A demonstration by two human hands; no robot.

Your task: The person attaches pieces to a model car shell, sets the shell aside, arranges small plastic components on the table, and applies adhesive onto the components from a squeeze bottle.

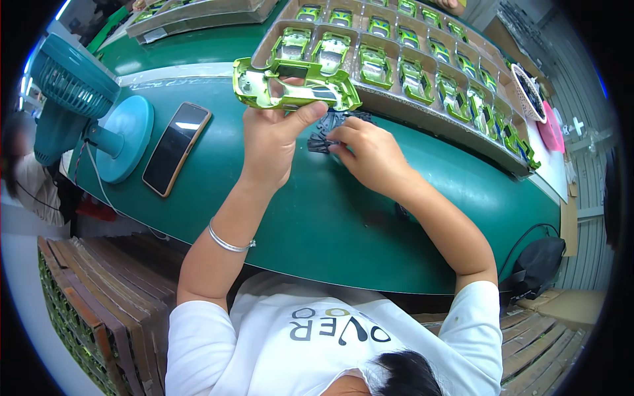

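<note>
My left hand (274, 135) grips a lime-green toy car body shell (290, 89), held up above the table with its hollow inside partly showing. Right of it, my right hand (370, 150) has its fingertips pinched at a pile of small dark grey plastic parts (321, 140) on the green tabletop. Whether a single part is between those fingers I cannot make out. Just beyond both hands, a divided cardboard tray (396, 105) holds several similar green car shells (375, 66), one to a compartment.
A teal fan (125, 135) and a phone (177, 148) in a tan case stand at the left. Another tray (198, 23) lies at the far left. A white basket (528, 92) and pink item (551, 129) are at the right. Stacked trays (99, 317) sit beside me.
</note>
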